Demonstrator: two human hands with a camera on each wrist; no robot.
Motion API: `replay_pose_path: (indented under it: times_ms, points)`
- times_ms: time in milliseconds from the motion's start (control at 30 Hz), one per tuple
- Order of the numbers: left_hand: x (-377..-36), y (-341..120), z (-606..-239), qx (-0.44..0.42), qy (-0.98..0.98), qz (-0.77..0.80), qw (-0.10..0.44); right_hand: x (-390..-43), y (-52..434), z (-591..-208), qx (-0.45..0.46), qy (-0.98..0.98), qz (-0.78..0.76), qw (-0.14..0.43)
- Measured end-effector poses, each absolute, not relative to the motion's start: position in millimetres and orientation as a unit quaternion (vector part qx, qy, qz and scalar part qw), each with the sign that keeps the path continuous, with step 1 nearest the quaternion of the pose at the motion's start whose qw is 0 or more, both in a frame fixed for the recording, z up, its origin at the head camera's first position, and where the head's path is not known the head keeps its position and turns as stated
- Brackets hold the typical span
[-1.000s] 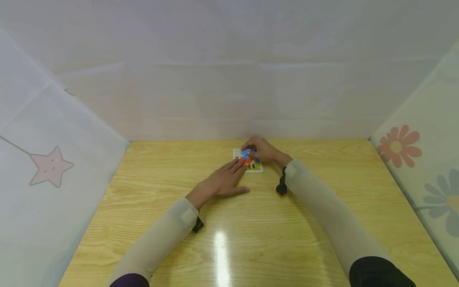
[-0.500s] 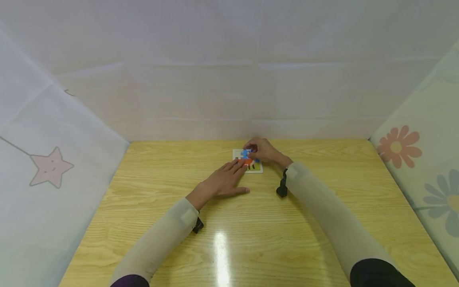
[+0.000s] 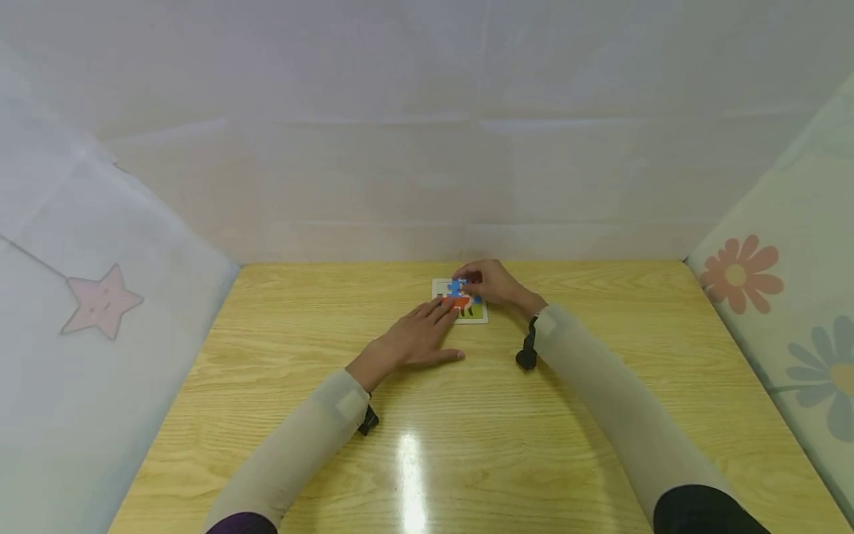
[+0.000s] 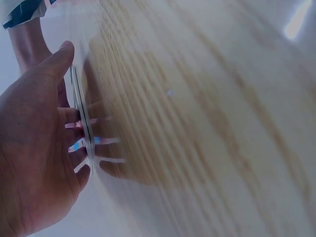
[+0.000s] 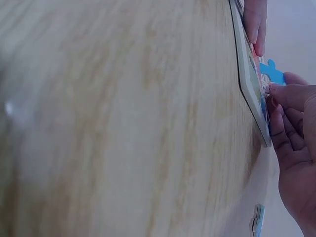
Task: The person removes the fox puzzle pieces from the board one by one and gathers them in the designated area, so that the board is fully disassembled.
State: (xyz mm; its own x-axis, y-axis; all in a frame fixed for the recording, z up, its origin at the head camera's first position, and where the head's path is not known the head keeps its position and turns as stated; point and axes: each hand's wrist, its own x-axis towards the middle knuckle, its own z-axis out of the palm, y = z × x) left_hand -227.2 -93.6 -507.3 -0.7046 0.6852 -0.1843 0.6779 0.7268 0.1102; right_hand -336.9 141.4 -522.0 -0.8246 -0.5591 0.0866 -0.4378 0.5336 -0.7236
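Note:
A small square puzzle board (image 3: 475,314) with a coloured picture lies at the far middle of the wooden table (image 3: 600,311). My right hand (image 3: 490,282) pinches a blue puzzle piece (image 3: 457,286) over the board's far part; the same blue piece (image 5: 272,73) shows beside my fingers (image 5: 291,94) and the board's edge (image 5: 249,74) in the right wrist view. My left hand (image 3: 416,335) lies flat with straight fingers pressing the board's near left edge. The left wrist view shows that hand (image 4: 34,148) against the thin board (image 4: 81,113).
White fabric walls close the table in at the back and both sides, with a pink star (image 3: 100,300) on the left and flowers (image 3: 737,271) on the right. Another small piece (image 5: 256,219) lies on the table near my right hand.
My right hand has shifted slightly with the blue piece over the board. My left hand has stayed put.

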Motion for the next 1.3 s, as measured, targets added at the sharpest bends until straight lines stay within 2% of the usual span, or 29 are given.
replay_pose_path:
  times_ms: [600,967,1300]
  points:
    - [-229.4,-92.1,-509.2,0.368,0.924,0.006,0.107,-339.0,144.7,-521.8,-0.259,0.85,-0.446,0.11]
    - [-231.9,-90.6,-509.1,0.367,0.927,-0.011,0.08,-338.5,144.2,-523.8,-0.256,0.855,-0.44,0.1]
    - [-231.7,-90.2,-507.8,0.363,0.928,-0.014,0.082,-337.0,144.6,-522.1,-0.232,0.854,-0.457,0.085]
